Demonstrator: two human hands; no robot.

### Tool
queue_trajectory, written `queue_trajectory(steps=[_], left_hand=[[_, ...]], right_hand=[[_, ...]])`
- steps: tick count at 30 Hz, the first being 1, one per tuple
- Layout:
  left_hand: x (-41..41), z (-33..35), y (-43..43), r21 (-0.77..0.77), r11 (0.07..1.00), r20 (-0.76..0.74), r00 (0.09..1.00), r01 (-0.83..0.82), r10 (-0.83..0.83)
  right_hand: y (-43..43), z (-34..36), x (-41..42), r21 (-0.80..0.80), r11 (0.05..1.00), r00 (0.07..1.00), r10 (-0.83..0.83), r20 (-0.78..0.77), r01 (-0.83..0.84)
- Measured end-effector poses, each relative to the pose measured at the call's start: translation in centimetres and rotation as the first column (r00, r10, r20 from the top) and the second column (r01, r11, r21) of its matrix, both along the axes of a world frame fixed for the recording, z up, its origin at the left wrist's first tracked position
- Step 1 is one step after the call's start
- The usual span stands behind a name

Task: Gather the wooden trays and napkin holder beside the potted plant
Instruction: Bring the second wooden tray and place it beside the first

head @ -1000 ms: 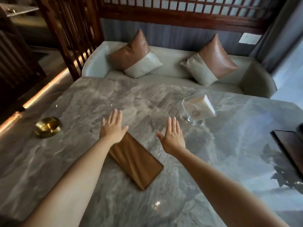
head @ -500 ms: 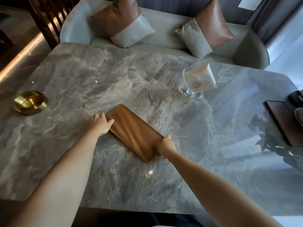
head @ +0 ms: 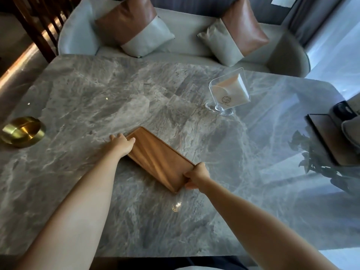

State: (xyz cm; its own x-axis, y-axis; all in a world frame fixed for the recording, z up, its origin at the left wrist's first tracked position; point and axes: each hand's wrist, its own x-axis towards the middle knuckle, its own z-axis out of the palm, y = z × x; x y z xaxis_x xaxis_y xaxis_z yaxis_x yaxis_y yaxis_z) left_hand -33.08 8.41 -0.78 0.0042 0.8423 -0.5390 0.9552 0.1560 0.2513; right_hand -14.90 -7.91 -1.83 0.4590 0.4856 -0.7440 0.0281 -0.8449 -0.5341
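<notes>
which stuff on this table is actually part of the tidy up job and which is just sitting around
Part of the job:
- wooden tray, gripped at both ends by the left hand and right hand
- clear napkin holder
- dark tray at the right edge

Just lying about:
- brass dish
- two cushions on the sofa

Colours and patterns on the grey veined marble bench (head: pixel 81 90).
Warm brown streaked-grain rectangular wooden tray (head: pixel 157 158); shiny gold round metal dish (head: pixel 22 131); brown-and-grey two-tone cushions (head: pixel 134 26).
</notes>
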Motion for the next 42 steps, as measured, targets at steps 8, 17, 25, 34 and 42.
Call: queue_trajectory(steps=[8,17,25,34,42], left_hand=[[9.3,1.7,0.6,0.028,0.977,-0.009,0.977,0.213,-0.213],[26.9,2.4,-4.3,0.017,0.844,0.081,0.84,0.536,-0.536],[40.7,1.2,-8.7,0.003,0.733,0.139,0.725,0.681,-0.674],[50.6,-0.1,-10.1,0.014,0.734,0.131,0.726,0.679,-0.675],[57.0,-1.2,-9.7,0.075,0.728,0.099,0.721,0.682,-0.686]], right_hand=[[-2.9,0.9,7.8,0.135,0.962,0.971,-0.234,-0.055,0.239],[-12.5,3.6,20.4,0.25,0.811,0.845,-0.529,-0.072,0.529],[-19.5,3.2,28.5,0.227,0.693,0.716,-0.698,-0.023,0.684],[-20.9,1.4,35.1,0.204,0.662,0.675,-0.738,0.007,0.721],[-19.3,0.3,39.8,0.222,0.671,0.671,-0.736,0.087,0.707]])
